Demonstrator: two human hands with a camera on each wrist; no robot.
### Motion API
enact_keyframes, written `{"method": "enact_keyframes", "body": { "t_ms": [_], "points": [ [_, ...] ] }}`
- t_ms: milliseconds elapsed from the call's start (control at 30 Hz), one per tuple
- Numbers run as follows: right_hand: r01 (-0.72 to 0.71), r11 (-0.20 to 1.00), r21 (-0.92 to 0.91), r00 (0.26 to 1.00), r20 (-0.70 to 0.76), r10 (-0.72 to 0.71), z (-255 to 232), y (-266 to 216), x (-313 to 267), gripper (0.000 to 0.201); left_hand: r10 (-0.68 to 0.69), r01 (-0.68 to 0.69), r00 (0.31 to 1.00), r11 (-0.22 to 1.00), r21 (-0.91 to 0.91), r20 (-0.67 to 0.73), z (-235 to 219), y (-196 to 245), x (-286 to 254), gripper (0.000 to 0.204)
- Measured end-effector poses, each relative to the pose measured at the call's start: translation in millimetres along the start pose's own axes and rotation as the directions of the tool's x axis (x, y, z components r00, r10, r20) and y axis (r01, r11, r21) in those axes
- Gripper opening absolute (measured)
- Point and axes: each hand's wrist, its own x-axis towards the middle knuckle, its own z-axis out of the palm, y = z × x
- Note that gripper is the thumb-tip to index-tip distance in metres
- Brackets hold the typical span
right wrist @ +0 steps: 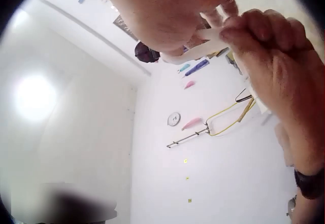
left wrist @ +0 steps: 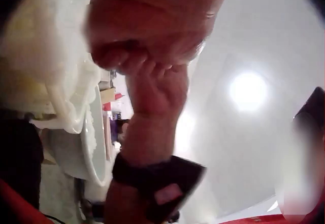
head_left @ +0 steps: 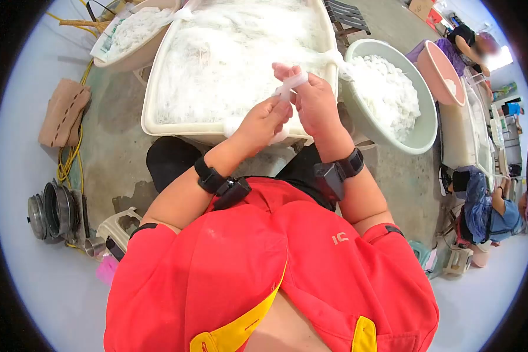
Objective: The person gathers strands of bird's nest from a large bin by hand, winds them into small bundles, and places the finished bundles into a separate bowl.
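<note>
Over the near edge of a big cream tub (head_left: 152, 117), both hands are close together with a soft white strip (head_left: 291, 84) between them. My left hand (head_left: 265, 120) pinches it between thumb and curled fingers, as the right wrist view also shows. My right hand (head_left: 317, 104) holds the strip, which crosses between its thumb and fingers. More of the white material (head_left: 232, 126) hangs by the tub's rim below the left hand. Tangled white strands (head_left: 234, 58) fill the tub. In the left wrist view the strip is hidden behind the hands.
To the right stands a pale green basin (head_left: 425, 126) heaped with white pieces; a strand bridges it and the tub. Another basin (head_left: 152, 56) of white material is at the upper left. Farther right are a pink basin (head_left: 437, 70) and other people. Pots (head_left: 56, 208) stand at left.
</note>
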Motion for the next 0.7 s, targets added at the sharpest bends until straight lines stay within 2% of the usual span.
{"method": "enact_keyframes", "body": {
  "t_ms": [33,100,200,233,267,300,333,367,433,467,500,533,567,600,633,667,700],
  "points": [
    [-0.015,0.996,0.085,0.999,-0.032,0.018,4,2,0,0.038,-0.059,0.082,0.99,0.98,-0.181,0.13,0,4,-3,0.019],
    [-0.034,0.967,0.254,0.994,-0.095,0.06,11,2,-3,0.035,-0.095,0.297,0.91,0.828,-0.476,0.403,-2,17,-10,0.021],
    [-0.137,0.972,0.19,0.966,0.243,0.089,-18,-2,-1,0.037,-0.121,0.225,0.95,0.903,-0.366,0.286,-14,34,-11,0.026],
    [-0.109,0.988,0.111,0.983,0.161,0.091,-19,1,0,0.032,-0.069,0.087,0.993,0.978,-0.188,0.098,-20,35,-7,0.027],
    [-0.101,0.988,-0.119,0.97,0.207,0.124,-25,-9,-1,0.028,0.113,-0.115,0.993,0.981,0.157,0.02,-24,39,-3,0.028],
    [0.084,0.93,-0.358,0.962,0.274,0.019,-25,-10,1,0.026,0.308,-0.272,0.951,0.827,0.491,0.009,-28,44,0,0.028],
    [0.27,0.787,-0.555,0.93,0.362,-0.064,-25,-11,3,0.023,0.481,-0.358,0.874,0.543,0.76,0.069,-29,49,1,0.029],
    [0.217,0.813,-0.54,0.943,0.33,-0.033,-21,-12,1,0.023,0.368,-0.241,0.927,0.428,0.871,0.076,-25,63,-4,0.028],
    [0.115,0.855,-0.505,0.963,0.269,0.029,-11,-15,-4,0.022,0.533,-0.354,0.845,0.509,0.784,0.036,-24,48,1,0.028],
    [0.138,0.888,-0.438,0.964,0.264,-0.019,-9,-14,-4,0.022,0.607,-0.415,0.795,0.536,0.735,0.007,-23,38,6,0.029],
    [0.16,0.916,-0.368,0.964,0.256,-0.066,-7,-12,-3,0.022,0.579,-0.514,0.814,0.748,0.419,-0.035,-17,29,9,0.026],
    [0.183,0.937,-0.296,0.964,0.242,-0.112,-9,-9,-3,0.023,0.479,-0.464,0.876,0.868,0.177,-0.054,-16,23,8,0.025],
    [0.248,0.894,-0.372,0.956,0.242,-0.165,-11,-4,2,0.019,0.371,-0.373,0.928,0.924,-0.077,-0.039,-12,20,7,0.026],
    [0.12,0.97,-0.21,0.984,0.153,-0.088,-16,-4,4,0.018,0.263,-0.248,0.965,0.913,-0.324,0.005,-8,19,4,0.029],
    [-0.001,1.0,-0.029,0.997,0.079,0.004,-21,-6,5,0.016,0.184,-0.176,0.983,0.965,-0.195,0.026,-6,21,-3,0.037],
    [-0.108,0.981,0.159,0.994,0.024,0.106,-24,-12,6,0.015,0.146,-0.134,0.986,0.981,-0.141,0.08,-3,24,-9,0.038],
    [-0.073,0.986,0.149,0.997,0.03,0.069,-29,-18,7,0.014,0.108,-0.097,0.985,0.992,-0.085,0.132,0,27,-14,0.039]
  ]
}}
